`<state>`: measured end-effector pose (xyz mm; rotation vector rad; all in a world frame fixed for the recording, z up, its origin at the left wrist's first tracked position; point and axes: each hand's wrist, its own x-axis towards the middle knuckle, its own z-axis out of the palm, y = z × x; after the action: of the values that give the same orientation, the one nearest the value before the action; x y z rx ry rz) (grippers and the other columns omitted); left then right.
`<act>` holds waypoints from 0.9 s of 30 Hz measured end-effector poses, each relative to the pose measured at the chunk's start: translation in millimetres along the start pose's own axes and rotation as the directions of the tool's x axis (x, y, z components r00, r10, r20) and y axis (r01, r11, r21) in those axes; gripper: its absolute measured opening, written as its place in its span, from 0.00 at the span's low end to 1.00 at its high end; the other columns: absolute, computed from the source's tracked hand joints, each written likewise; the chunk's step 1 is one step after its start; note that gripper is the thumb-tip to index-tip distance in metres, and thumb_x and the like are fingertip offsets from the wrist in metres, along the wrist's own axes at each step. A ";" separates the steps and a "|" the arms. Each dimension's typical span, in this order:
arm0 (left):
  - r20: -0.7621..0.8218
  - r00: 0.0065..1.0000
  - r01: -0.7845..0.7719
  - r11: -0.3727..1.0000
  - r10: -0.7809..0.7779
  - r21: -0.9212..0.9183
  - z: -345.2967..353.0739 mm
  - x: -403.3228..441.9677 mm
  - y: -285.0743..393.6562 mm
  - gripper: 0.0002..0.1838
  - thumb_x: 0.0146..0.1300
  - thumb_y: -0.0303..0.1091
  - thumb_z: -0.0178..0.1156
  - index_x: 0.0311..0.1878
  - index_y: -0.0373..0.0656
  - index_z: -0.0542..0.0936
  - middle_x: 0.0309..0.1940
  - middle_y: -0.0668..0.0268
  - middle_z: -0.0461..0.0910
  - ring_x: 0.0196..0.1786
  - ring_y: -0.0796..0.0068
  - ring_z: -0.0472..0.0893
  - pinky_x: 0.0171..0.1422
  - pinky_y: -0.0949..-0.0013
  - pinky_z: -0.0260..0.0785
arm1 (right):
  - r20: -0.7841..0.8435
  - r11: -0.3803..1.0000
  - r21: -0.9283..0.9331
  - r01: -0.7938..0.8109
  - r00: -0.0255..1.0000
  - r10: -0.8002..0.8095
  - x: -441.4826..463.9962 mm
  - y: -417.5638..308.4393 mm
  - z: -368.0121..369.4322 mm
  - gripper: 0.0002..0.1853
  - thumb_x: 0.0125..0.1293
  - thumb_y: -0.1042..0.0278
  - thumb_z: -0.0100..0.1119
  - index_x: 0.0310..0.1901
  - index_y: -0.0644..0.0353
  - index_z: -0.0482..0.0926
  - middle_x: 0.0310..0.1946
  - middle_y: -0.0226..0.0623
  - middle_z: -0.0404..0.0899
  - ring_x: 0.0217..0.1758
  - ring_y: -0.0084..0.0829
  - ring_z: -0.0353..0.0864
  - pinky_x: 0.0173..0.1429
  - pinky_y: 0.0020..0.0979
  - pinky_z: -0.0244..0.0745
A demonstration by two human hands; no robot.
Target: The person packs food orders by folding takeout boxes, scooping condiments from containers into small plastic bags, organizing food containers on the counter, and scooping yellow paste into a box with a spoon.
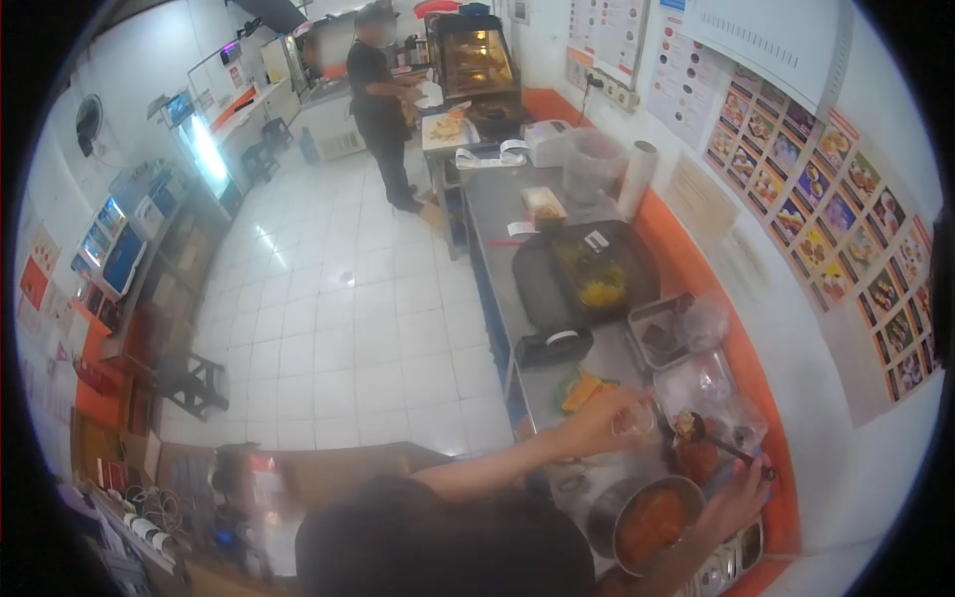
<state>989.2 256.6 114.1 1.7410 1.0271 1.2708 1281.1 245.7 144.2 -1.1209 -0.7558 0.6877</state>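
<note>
My right hand (734, 505) is closed around the dark handle of a spoon (724, 450). The spoon's bowl carries a lumpy, pale brown food. My left hand (605, 418), to the left of the spoon, has its fingers curled around a small clear container (633, 418), blurred at its edges. Below my hands stands a metal pot (609, 517) of orange-red food. Under the spoon, partly covered by it, is more reddish food (698, 458) beside clear plastic bags (708, 383). Close to my left hand lies an orange and green item (585, 388) on the counter.
Along the metal counter (497, 214) are a black tray (537, 284) with a container of yellow food (602, 289), a metal tray (652, 333) and a clear tub (594, 164). An orange-edged wall bounds the right. Another person (376, 109) stands at the far end by a glass display warmer (476, 60).
</note>
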 end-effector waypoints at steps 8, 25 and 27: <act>-0.005 0.992 -0.123 0.992 0.123 0.029 -36.0 13.8 -4.0 0.43 0.57 0.26 0.74 0.76 0.45 0.67 0.54 0.61 0.79 0.35 0.75 0.75 0.41 0.70 0.73 | -0.001 0.989 0.128 0.076 0.997 -0.076 -21.6 -10.3 47.2 0.09 0.75 0.71 0.60 0.53 0.63 0.77 0.41 0.37 0.83 0.36 0.21 0.81 0.41 0.19 0.79; 0.089 0.994 -0.069 0.997 0.065 0.038 94.3 -26.3 46.8 0.45 0.57 0.26 0.74 0.77 0.44 0.64 0.55 0.60 0.78 0.35 0.76 0.77 0.41 0.72 0.76 | -0.027 0.990 0.005 0.140 0.990 -0.140 -30.3 -49.9 -94.3 0.11 0.75 0.70 0.59 0.55 0.64 0.76 0.42 0.38 0.84 0.36 0.22 0.82 0.43 0.21 0.79; 0.073 0.995 -0.070 0.997 0.068 0.033 107.1 -27.2 57.6 0.45 0.57 0.25 0.74 0.77 0.44 0.64 0.55 0.60 0.78 0.35 0.75 0.78 0.40 0.72 0.76 | -0.011 0.997 0.052 0.051 0.999 -0.050 -31.0 -62.8 -102.9 0.12 0.75 0.70 0.59 0.55 0.65 0.76 0.42 0.38 0.84 0.36 0.23 0.82 0.42 0.21 0.79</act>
<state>1097.7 197.3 129.8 1.8503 0.9610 1.2295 1353.8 148.9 172.8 -1.0535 -0.7516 0.6557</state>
